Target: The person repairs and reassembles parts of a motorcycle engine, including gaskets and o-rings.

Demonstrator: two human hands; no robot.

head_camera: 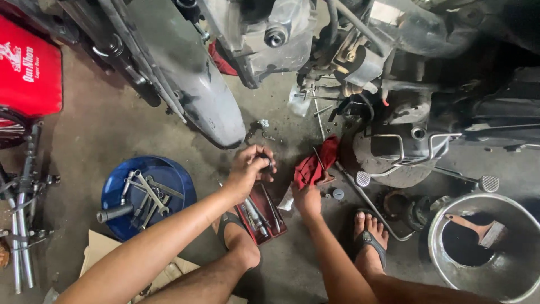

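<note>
My left hand [247, 168] is closed around a small dark part [265, 159], held just above a red tool tray [264, 213] of sockets and bits on the concrete floor. My right hand [306, 198] presses down on a red rag [314, 164] lying on the floor, with a thin screwdriver-like tool resting across the rag. Both forearms reach forward from the bottom of the view. My knee and sandalled foot [368, 236] show below.
A motorcycle engine [394, 84] and grey fender [191, 79] loom ahead. A blue round tray [163, 169] holds several wrenches at left. A metal basin [450, 264] with a brush sits at right. A kick lever [363, 180], small loose parts and cardboard [95, 247] lie about.
</note>
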